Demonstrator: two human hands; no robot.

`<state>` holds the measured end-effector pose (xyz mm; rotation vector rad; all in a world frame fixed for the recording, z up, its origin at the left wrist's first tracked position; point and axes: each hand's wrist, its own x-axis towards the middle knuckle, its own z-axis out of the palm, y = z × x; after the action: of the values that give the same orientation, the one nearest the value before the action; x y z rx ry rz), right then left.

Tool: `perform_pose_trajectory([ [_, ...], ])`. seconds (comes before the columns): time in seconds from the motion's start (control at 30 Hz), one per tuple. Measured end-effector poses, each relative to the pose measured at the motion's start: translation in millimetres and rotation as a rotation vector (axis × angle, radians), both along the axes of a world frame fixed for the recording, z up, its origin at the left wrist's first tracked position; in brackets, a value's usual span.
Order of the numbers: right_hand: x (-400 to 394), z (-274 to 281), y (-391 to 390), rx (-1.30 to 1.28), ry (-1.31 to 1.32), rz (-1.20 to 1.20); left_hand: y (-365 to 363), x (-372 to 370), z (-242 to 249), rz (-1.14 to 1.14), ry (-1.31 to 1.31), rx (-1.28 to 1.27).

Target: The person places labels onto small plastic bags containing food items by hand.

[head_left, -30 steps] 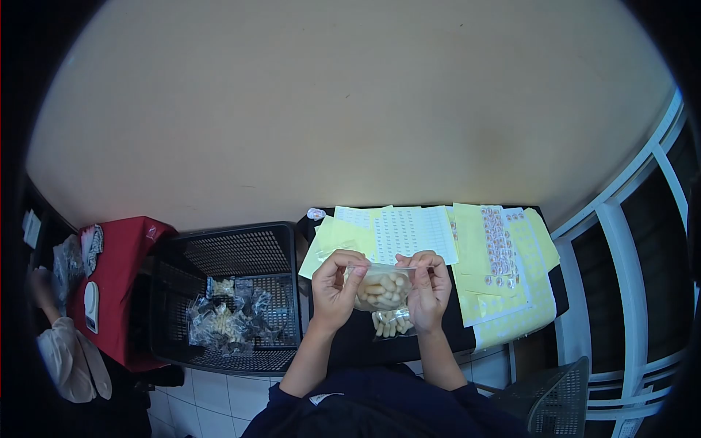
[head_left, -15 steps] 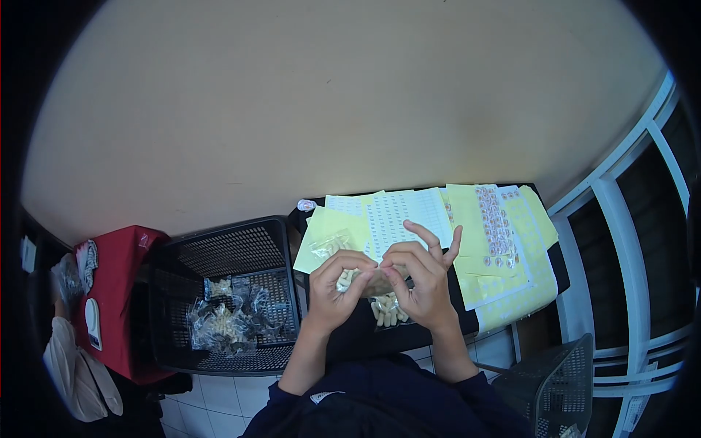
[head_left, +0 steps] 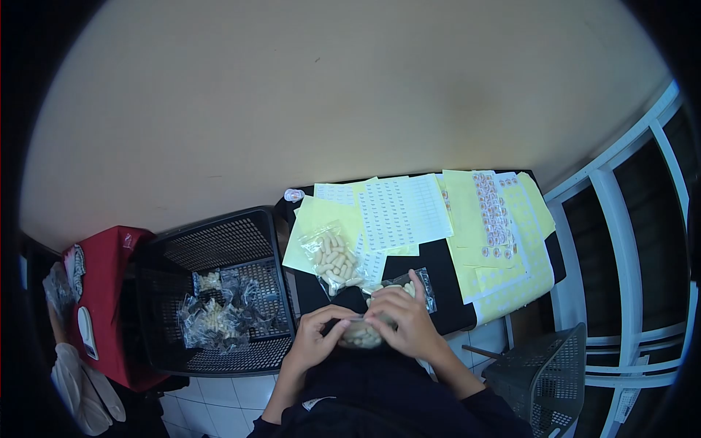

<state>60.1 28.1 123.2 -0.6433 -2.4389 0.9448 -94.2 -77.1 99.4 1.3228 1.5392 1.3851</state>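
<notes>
My left hand (head_left: 319, 336) and my right hand (head_left: 403, 321) pinch the top edge of a small clear bag (head_left: 361, 336) of pale capsules, held low near my body. Just beyond my right hand, another clear bag (head_left: 421, 286) with pale pieces lies on the black-covered table (head_left: 445, 257). A fuller bag of capsules (head_left: 334, 257) rests partly on a yellow sheet (head_left: 298, 241). Printed white label sheets (head_left: 387, 212) lie behind the bags.
A black crate (head_left: 212, 244) holding several filled bags (head_left: 217, 321) stands left. Round-sticker sheets (head_left: 493, 219) lie on the table's right part. Far left are a red-covered table (head_left: 109, 292), a white device (head_left: 87, 328) and another person's sleeve (head_left: 69, 379). A grey basket (head_left: 555, 372) is lower right.
Both hands have moved down toward my body with the held bag, uncovering the two bags on the table. My right hand's raised fingers have lowered. The view has shifted slightly.
</notes>
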Motion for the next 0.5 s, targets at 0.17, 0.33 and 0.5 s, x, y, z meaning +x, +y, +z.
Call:
perform_pose_trajectory([
  [0.17, -19.0, -26.7, 63.4, -0.44, 0.202, 0.107, 17.3, -19.3, -12.0, 0.063, -0.102, 0.009],
  [0.33, -79.6, -90.1, 144.0, 0.085, 0.106, -0.253, 104.2, -63.5, -40.6, 0.041, -0.643, 0.035],
  [0.5, -96.2, -129.2, 168.9, 0.188, -0.077, -0.263, 180.5, -104.0, -75.4, -0.118, -1.292, -0.318],
])
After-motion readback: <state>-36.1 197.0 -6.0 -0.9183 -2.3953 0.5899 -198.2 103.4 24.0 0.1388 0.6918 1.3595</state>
